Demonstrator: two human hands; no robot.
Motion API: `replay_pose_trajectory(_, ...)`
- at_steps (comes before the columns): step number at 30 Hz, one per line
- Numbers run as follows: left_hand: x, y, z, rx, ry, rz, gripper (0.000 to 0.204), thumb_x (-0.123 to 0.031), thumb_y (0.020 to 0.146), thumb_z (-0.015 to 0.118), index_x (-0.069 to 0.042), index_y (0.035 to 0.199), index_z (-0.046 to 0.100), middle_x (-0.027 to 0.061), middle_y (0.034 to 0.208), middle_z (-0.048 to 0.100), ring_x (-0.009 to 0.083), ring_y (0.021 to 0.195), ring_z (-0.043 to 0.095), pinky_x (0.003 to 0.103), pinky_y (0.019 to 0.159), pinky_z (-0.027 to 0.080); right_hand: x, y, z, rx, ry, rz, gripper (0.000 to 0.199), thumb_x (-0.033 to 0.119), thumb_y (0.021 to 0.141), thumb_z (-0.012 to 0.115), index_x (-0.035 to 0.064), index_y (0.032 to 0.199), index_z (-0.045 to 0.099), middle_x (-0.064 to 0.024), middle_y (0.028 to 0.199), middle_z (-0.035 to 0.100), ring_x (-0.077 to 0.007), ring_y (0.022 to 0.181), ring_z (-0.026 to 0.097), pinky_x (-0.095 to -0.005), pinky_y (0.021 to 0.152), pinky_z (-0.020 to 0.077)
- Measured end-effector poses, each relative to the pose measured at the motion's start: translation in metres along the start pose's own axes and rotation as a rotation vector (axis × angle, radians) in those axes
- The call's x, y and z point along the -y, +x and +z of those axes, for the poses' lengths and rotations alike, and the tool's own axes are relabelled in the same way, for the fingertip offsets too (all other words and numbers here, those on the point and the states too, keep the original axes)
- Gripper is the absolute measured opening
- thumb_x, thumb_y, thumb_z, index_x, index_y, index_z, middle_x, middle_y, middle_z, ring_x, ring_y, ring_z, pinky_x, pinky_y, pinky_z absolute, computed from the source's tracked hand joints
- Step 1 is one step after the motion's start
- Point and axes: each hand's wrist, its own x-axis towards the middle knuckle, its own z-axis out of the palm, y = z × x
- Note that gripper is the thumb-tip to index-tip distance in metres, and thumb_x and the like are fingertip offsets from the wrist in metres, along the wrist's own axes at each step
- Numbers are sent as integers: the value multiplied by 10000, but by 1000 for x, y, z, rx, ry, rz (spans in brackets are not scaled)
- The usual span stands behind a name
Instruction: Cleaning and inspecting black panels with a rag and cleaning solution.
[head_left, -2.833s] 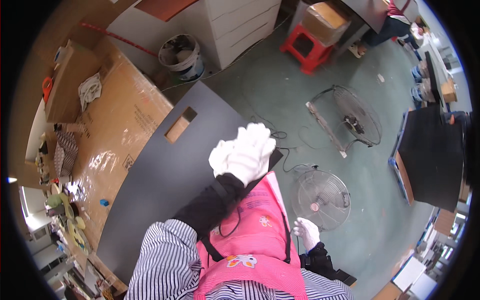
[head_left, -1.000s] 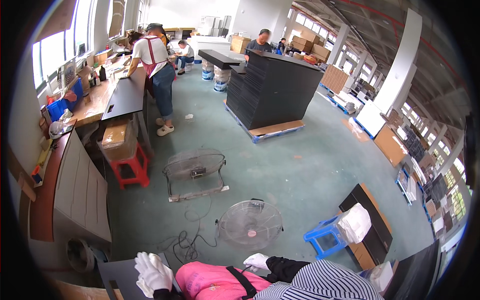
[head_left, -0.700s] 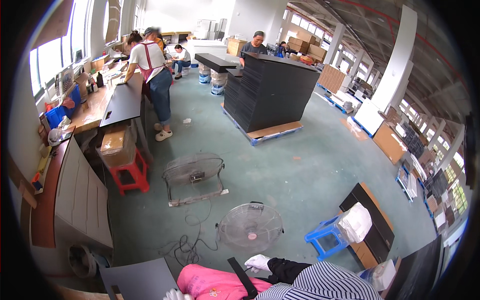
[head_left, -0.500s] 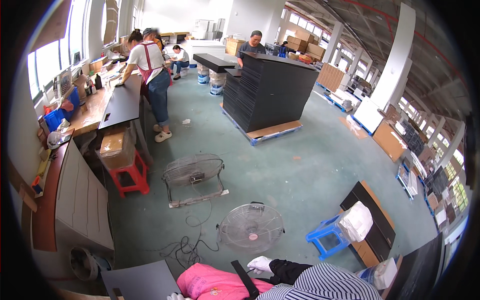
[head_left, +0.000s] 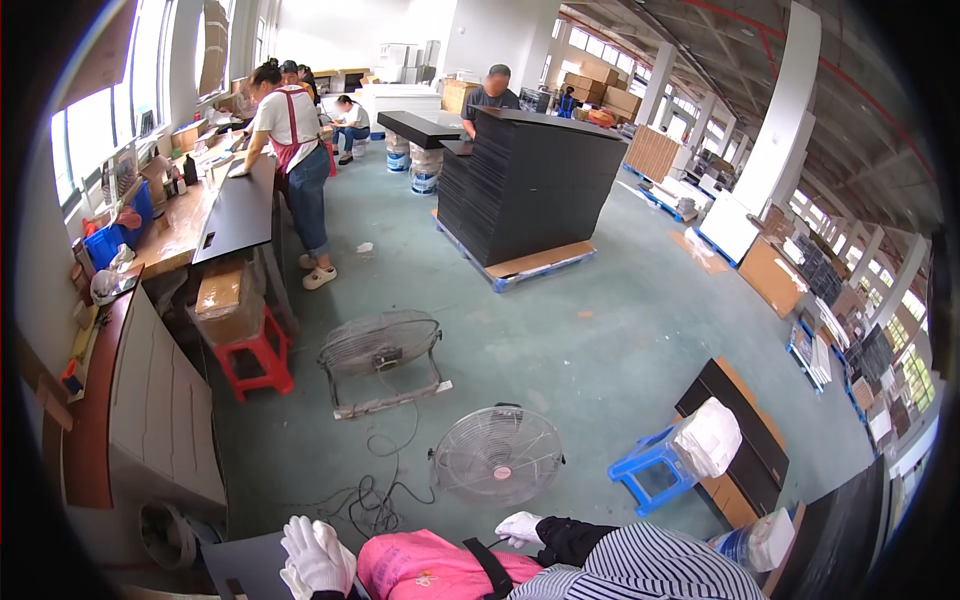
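My left hand [head_left: 318,558], in a white glove, is raised at the lower edge, left of my pink apron [head_left: 395,562]. Its fingers are stretched out and nothing shows in them. Beside and partly behind it lies a dark grey panel [head_left: 245,562] with a slot cut near one end. My right hand [head_left: 519,528], also gloved in white, hangs just beyond the apron's black strap [head_left: 487,568]. Its fingers are loosely bent and apart, with no held object visible. A round floor fan [head_left: 498,455] stands just beyond that hand.
Tangled cables [head_left: 372,503] lie near a second fan [head_left: 380,350]. To the right are a blue stool [head_left: 650,468] and black boards [head_left: 735,430]. Farther off, a person works behind a tall black panel stack [head_left: 545,185]; another leans over a bench panel [head_left: 240,215].
My left hand has risen from the lower edge to in front of the grey panel, fingers extended. My right hand stays almost in place. The view has shifted slightly.
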Motion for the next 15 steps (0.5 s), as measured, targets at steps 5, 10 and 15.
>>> replay_pose_trajectory(5, 17, -100, 16, 7, 116, 162, 409, -364, 998, 611, -174, 1361, 611, 147, 1502, 559, 413, 1401, 487, 523, 1113, 477, 25, 1, 10, 35, -136, -29, 379, 375, 986, 661, 59, 1167, 768, -66, 1043, 767, -163, 684, 690, -332, 612, 584)
replay_pose_trajectory(10, 15, -203, 7, 163, 123, 171, 466, -381, 1024, 595, -139, 1423, 593, 145, 1557, 541, 417, 1459, 460, 528, 1149, 462, 30, 5, 13, 47, -192, -38, 358, 386, 1026, 657, 90, 1187, 776, -38, 922, 752, -132, 688, 683, -299, 669, 602)
replay_pose_trajectory(15, 21, -213, 14, 129, 110, 177, 498, -388, 1033, 589, -132, 1460, 577, 148, 1582, 530, 419, 1473, 454, 533, 1160, 455, 22, 12, 11, 61, -294, 9, 344, 372, 999, 662, 110, 1179, 792, -75, 1000, 784, -158, 657, 691, -326, 572, 584)
